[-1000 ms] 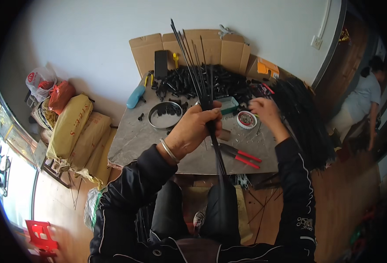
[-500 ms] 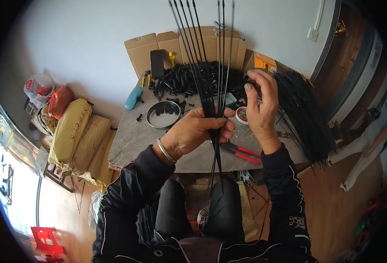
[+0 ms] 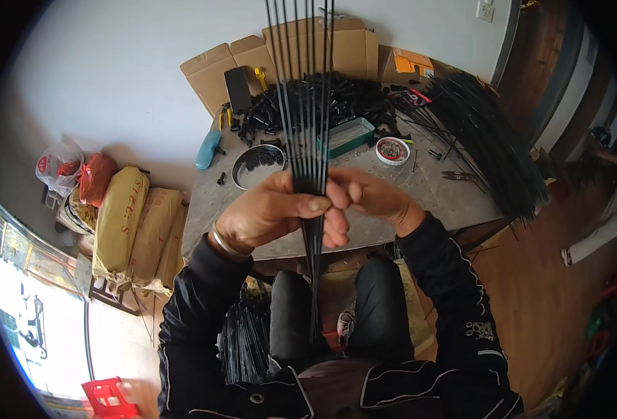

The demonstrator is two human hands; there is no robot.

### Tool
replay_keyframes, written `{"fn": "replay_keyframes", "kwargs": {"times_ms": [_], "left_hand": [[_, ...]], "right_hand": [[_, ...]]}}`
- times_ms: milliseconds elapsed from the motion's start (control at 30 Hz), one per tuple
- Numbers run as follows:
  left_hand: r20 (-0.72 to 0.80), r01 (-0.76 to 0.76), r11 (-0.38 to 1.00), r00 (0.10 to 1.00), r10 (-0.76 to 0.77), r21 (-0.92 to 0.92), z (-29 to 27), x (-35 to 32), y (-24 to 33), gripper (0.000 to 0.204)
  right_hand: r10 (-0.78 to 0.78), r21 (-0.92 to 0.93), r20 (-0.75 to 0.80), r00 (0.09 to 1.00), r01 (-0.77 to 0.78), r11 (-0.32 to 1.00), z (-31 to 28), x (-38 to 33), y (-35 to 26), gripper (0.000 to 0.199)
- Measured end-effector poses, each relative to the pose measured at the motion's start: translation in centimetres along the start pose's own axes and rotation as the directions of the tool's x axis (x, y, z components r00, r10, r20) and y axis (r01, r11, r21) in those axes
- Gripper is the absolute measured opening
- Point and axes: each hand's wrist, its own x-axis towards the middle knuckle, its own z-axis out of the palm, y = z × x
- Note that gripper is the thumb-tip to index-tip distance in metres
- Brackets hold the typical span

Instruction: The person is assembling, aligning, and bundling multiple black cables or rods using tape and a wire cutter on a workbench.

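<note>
My left hand (image 3: 263, 209), with a bracelet at the wrist, is wrapped round the lower part of a fan of thin black rods (image 3: 310, 265). Its thumb presses across the front. The rods stand upright, spread apart above the fist and gathered below it, their lower ends between my knees. Against the bundle's right side, my right hand (image 3: 378, 199) has its fingers bent in and closed; the fingertips are partly hidden. Behind the rods, a heap of black plastic fittings (image 3: 364, 101) covers the back of the table (image 3: 434, 209).
On the table are a round metal tin (image 3: 235, 171) of small black pieces, a green tray (image 3: 354, 148), a red-and-white dish (image 3: 392, 160) of small metal bits and pliers (image 3: 458, 176). More black rods (image 3: 490, 146) lie at right. Yellow sacks (image 3: 120, 223) stand left; another rod bundle (image 3: 242, 342) is beside my knee.
My right hand was raised and apart, fingers spread; it has come down and left to the bundle. The rods have moved left and fan more evenly. The red-handled pliers are now out of sight.
</note>
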Motion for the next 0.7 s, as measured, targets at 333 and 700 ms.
{"fn": "replay_keyframes", "kwargs": {"times_ms": [333, 700], "left_hand": [[0.059, -0.056, 0.975, 0.997, 0.044, 0.214, -2.5, -2.3, -3.6, 0.024], [-0.208, 0.167, 0.985, 0.962, -0.174, -0.053, -6.0, -1.2, -14.5, 0.022]], "right_hand": [[-0.267, -0.962, -0.084, 0.960, -0.009, 0.272, -5.7, 3.2, 6.0, 0.035], [0.240, 0.084, -0.228, 0.944, -0.226, 0.970, -2.0, -0.4, 1.4, 0.065]]}}
